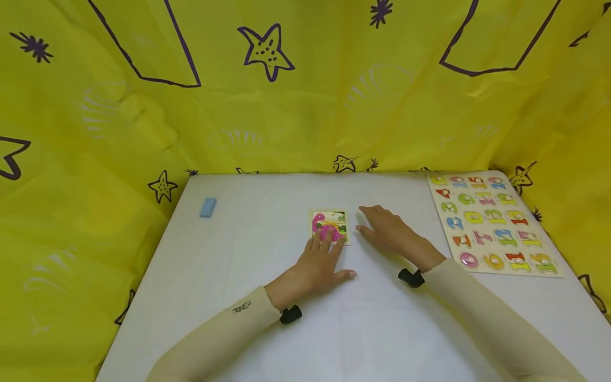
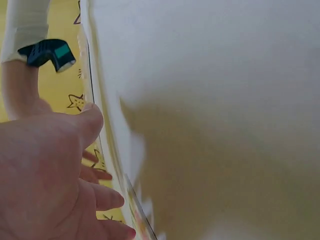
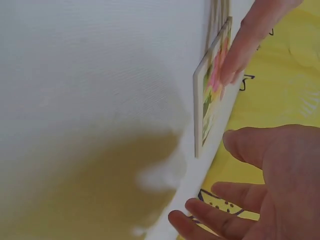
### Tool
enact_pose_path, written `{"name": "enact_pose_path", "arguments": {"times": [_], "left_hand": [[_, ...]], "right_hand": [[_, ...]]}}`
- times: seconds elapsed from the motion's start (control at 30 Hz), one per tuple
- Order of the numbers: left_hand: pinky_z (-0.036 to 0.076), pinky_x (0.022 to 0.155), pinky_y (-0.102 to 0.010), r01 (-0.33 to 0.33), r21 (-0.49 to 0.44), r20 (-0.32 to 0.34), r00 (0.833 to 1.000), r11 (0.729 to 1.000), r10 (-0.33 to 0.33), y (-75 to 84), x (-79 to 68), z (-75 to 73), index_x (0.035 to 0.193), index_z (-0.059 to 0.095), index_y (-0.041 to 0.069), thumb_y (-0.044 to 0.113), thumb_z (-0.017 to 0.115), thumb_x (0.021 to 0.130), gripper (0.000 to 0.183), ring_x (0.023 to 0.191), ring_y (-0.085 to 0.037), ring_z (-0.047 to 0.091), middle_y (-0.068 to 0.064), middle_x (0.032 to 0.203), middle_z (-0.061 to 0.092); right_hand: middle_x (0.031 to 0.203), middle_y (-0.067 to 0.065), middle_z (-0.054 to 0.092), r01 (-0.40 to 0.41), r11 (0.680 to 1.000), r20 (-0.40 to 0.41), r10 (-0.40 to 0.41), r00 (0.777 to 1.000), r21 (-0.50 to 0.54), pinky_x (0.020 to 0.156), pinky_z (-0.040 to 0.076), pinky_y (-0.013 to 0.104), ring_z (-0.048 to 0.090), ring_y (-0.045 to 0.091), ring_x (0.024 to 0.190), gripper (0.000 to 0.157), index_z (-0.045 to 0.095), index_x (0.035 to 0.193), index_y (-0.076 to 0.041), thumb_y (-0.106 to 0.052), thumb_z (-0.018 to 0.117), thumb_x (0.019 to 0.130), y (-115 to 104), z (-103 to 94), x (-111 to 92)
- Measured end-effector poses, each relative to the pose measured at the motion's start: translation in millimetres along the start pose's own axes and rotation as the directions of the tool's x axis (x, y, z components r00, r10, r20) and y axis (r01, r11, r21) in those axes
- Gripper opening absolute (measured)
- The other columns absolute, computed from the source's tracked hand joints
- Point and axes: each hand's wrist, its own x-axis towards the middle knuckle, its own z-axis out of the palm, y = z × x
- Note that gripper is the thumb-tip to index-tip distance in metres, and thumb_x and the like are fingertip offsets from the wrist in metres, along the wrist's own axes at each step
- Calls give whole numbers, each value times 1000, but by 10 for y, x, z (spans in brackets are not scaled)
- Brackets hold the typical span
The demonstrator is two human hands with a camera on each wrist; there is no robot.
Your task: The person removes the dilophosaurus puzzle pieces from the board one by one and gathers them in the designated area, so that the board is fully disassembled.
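Note:
A small square picture puzzle [image 1: 329, 218] with a pink dinosaur lies flat near the middle of the white table. My left hand [image 1: 319, 265] reaches over its near edge, fingers spread and fairly straight, with fingertips at the picture's lower part. In the right wrist view, the puzzle's pale edge [image 3: 198, 110] shows, and fingers of the left hand [image 3: 257, 37] meet its surface. Just to the right of the puzzle hovers my right hand [image 1: 389, 231], its fingers extended and nothing held. The left wrist view shows the left palm [image 2: 45, 175] with the thumb apart.
A number board [image 1: 496, 225] with colourful knobbed pieces lies at the table's right side. Toward the far left is a small blue block [image 1: 207, 207]. Yellow patterned cloth [image 1: 305, 106] hangs behind and along the sides of the white table [image 1: 248, 233].

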Motion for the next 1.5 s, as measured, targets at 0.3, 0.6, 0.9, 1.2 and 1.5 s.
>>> {"name": "enact_pose_path", "arguments": {"times": [0.3, 0.6, 0.9, 1.2, 1.5], "left_hand": [[27, 128, -53, 33, 2, -4, 999, 999, -33, 52, 0, 42, 168, 29, 14, 71, 49, 101, 90, 161, -45, 19, -17, 176, 18], [28, 128, -53, 32, 42, -18, 999, 999, -31, 71, -5, 65, 169, 27, 15, 69, 50, 102, 89, 161, -44, 20, -17, 175, 19], [27, 128, -52, 32, 65, -14, 999, 997, -31, 59, -8, 100, 169, 25, 16, 71, 47, 102, 90, 160, -43, 21, -16, 176, 17], [26, 129, -53, 24, 39, -3, 1000, 999, -24, 35, 5, 99, 170, 24, 16, 70, 47, 103, 89, 161, -44, 19, -17, 176, 16], [24, 129, -55, 27, -39, 4, 1000, 999, -27, 19, 18, 80, 169, 26, 15, 67, 47, 104, 85, 161, -45, 15, -17, 176, 15]], "right_hand": [[134, 26, 62, 142, 980, -27, -140, 990, 138, 110, 48, 60, 61, 43, 124, 38, 62, 140, 4, -13, 63, 106, -58, -29, 403], [121, 15, 72, 166, 944, 45, -186, 982, 285, 104, 52, 52, 65, 32, 113, 26, 72, 128, -1, -11, 64, 105, -31, -32, 751], [115, 11, 74, 187, 919, 92, -232, 968, 347, 100, 52, 47, 63, 27, 104, 22, 75, 123, -4, -12, 65, 105, -106, 38, 932], [129, 14, 71, 164, 929, 162, -227, 960, 331, 110, 47, 54, 60, 32, 119, 25, 77, 124, -7, -14, 60, 107, -221, 66, 998], [127, 15, 71, 170, 943, 188, -230, 955, 287, 109, 48, 53, 61, 32, 121, 28, 76, 129, -6, -16, 61, 107, -257, 58, 1017]]}}
